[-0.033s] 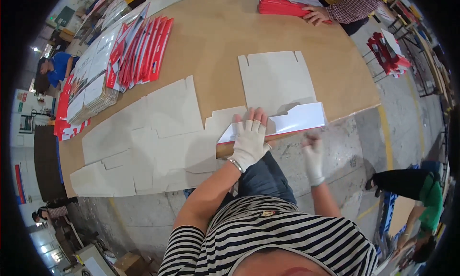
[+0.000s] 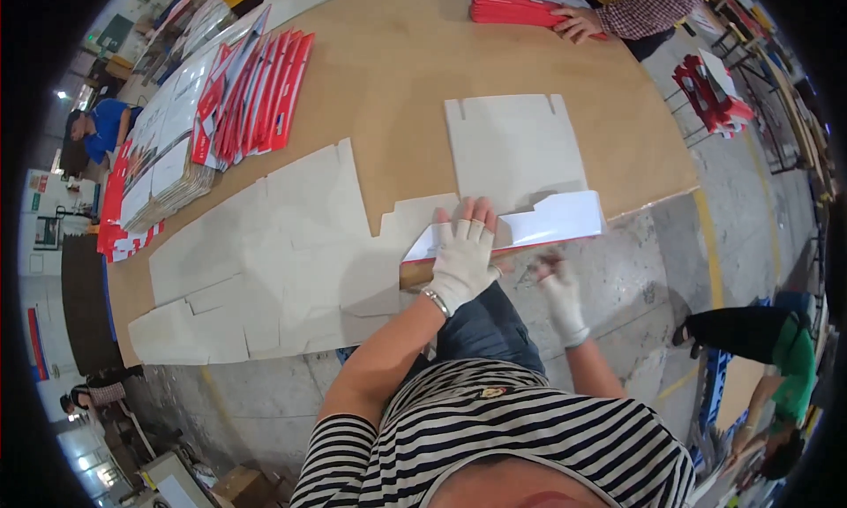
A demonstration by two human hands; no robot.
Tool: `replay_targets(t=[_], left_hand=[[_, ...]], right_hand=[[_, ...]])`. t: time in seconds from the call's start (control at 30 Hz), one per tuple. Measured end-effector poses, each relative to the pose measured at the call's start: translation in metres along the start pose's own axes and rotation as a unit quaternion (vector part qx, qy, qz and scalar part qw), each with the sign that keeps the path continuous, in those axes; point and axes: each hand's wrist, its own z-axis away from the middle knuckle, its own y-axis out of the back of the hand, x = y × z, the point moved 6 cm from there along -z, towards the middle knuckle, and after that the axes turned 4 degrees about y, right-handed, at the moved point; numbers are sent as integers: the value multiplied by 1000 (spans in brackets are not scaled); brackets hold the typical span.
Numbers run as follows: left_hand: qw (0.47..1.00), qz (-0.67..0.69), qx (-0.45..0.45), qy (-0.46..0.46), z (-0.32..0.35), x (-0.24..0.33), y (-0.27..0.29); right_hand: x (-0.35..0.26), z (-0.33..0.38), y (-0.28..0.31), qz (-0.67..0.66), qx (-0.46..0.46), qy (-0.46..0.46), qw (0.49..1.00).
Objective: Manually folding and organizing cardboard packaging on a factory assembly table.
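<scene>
Pressure is being applied by the left hand (image 2: 460, 254), gloved in white and laid flat with fingers spread, on the near end of a folded white carton blank with a red edge (image 2: 529, 225), which lies right at the near edge of the wooden table (image 2: 415, 75) and partly juts past it. The right hand (image 2: 558, 283), also gloved, is seen blurred just below that edge, under the carton's overhanging part; whether it is pinching the flap or merely open beside it cannot be told. From here, a slip looks the likeliest fault: with so much of the piece hanging over the edge, a lift of the flat palm could let it tip to the floor. A crooked crease is another risk, should the fold be pressed while the panel is skewed against the flat white blank (image 2: 516, 146) lying just behind it. To the left, a row of overlapped flat white blanks (image 2: 265, 252) is touched by the pressed piece's end, so a sideways shove could drag them out of line. Well apart, red and white stacks (image 2: 256, 93) are fanned on the far left, and another person's hand (image 2: 578, 22) is resting on a red pile (image 2: 512, 5) across the table.
</scene>
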Motion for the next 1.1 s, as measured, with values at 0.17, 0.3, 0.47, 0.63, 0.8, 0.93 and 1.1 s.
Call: replay_targets(t=[0.17,0.3,0.47,0.63,0.8,0.93,1.1], left_hand=[[975,-182,53,-119,3,40,-31],[990,-84,-67,-94,9,39,-14],[993,-65,-37,-89,10,38,-14],[979,-109,-138,-104,31,24,0],[993,-118,-8,11,102,-63,23],[992,-24,99,-70,100,-78,57],[974,194,120,-11,71,-95,60]], right_hand=[[42,9,-40,-121,18,-190,974],[-18,-18,0,-21,138,72,988],[-82,-35,-8,280,44,391,876],[-87,-64,-28,527,-69,465,708],[-85,-93,2,609,-97,436,656],[-87,-100,20,616,-95,415,663],[-88,-99,26,561,-91,421,707]])
